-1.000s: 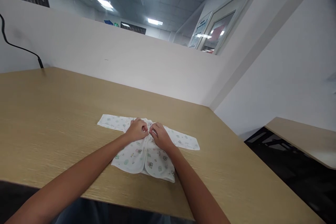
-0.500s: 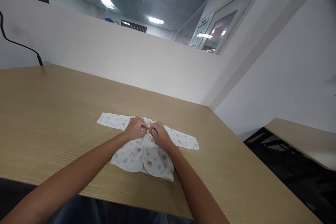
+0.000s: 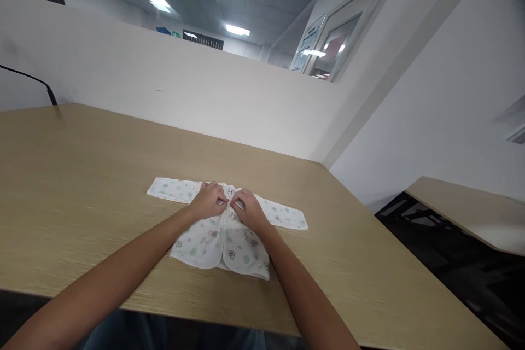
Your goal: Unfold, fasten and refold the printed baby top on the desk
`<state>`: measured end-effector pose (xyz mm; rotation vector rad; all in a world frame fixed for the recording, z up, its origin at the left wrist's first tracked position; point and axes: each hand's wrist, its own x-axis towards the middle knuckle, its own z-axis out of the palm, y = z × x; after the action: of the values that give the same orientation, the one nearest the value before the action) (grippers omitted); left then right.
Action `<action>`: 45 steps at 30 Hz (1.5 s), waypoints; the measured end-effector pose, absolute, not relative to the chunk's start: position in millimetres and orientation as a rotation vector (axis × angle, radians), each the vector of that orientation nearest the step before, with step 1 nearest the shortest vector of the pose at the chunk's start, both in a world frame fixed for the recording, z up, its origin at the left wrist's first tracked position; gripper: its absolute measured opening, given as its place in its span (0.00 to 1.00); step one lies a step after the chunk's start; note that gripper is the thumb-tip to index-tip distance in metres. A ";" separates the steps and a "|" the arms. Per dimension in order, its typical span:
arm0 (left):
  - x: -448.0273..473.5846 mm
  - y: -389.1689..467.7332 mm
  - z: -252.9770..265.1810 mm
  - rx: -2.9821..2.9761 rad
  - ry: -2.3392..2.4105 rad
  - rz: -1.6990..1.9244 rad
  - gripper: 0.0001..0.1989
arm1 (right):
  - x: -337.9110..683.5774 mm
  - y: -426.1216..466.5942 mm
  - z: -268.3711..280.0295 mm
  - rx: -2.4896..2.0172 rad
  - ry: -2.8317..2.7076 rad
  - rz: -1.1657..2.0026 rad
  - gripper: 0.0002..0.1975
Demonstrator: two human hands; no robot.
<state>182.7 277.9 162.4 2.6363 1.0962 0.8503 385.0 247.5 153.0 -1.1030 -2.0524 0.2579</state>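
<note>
A small white baby shirt [image 3: 199, 249] with a green and dark print lies on the table, its two sleeves spread left and right. My left hand [image 3: 209, 199] is closed in a pinch on the shirt's front edge, just below the neckline. Facing it, my right hand [image 3: 248, 209] pinches the opposite front edge, the fingertips of both hands almost touching. Whatever fastening lies between the fingertips is too small to make out. Below the hands the two front panels hang side by side, with rounded lower corners.
The wooden table [image 3: 102, 164] runs back to a low white partition [image 3: 184, 87]. At the far left a black cable [image 3: 49, 93] meets the tabletop. Another table [image 3: 467, 208] stands to the right, beyond a dark gap.
The view has shifted slightly, so everything sits a little further left. Both hands keep their pinch at the shirt's front, with hardly any movement.
</note>
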 end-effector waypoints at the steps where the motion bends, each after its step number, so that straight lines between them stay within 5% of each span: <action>1: 182.6 277.7 162.5 2.649 1.100 0.848 0.10 | 384.7 247.4 153.3 -1.103 -2.052 0.254 0.06; 37: 181.5 271.3 160.8 2.692 1.127 0.817 0.13 | 391.4 244.6 152.6 -1.067 -2.006 0.346 0.03; 45: 170.3 261.9 160.7 2.886 1.094 0.780 0.17 | 397.6 235.9 154.4 -1.162 -1.971 0.149 0.07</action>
<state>170.3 261.9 160.7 2.8862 1.0940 0.7799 397.6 235.9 154.4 -1.1617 -1.9706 0.1493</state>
